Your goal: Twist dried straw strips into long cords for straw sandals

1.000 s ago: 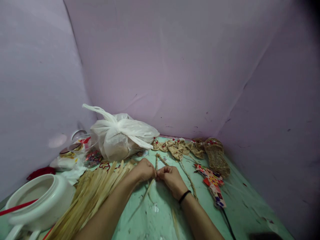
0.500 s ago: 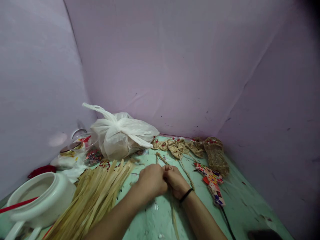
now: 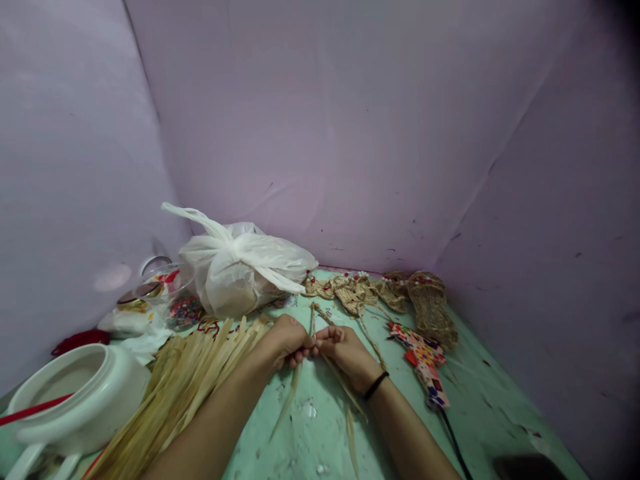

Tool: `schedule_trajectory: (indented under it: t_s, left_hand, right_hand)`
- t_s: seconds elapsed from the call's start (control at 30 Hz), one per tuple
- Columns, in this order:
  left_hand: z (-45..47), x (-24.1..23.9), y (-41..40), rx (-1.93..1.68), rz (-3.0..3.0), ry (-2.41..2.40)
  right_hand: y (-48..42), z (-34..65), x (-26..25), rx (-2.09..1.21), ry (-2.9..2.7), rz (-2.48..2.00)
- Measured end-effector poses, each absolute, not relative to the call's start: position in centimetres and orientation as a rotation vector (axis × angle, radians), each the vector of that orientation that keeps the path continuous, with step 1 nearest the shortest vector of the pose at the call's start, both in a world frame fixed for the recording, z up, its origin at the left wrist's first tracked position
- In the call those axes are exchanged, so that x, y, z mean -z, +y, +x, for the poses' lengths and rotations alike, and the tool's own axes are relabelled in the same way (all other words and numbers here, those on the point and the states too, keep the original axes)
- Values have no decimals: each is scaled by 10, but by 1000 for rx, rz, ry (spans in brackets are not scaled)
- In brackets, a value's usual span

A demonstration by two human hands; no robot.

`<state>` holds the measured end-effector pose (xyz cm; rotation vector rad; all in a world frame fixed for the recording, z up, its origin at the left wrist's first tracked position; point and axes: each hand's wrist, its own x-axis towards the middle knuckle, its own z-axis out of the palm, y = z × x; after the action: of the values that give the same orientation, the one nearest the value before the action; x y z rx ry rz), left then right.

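Tan fibre cord lies just right of the knotted plastic bag; over my feed, left hand and right hand pinch its strands between fingertips. If 1 pinch slackens, I judge the cord could untwist.

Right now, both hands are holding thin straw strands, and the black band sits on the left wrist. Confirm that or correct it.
The wrist is wrong: the head view shows the black band on the right wrist. The left hand and right hand do hold thin straw strands.
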<state>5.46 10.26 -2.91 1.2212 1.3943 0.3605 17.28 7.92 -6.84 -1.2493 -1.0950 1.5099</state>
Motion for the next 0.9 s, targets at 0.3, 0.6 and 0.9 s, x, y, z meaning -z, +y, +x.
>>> schedule_trajectory:
  t_s: [0.3,0.6,0.9]
  left_hand:
    - [61,26,99,-473,1274,1516]
    - [49,31,105,-409,1247,1356]
    - [39,43,113,-385,1253,1152]
  right_hand:
    - [70,173,40,-744,-1628,-1903]
    - [61,160,38,-838,-1665,-1846]
    - [76,175,45,-1363,-1043,-1580]
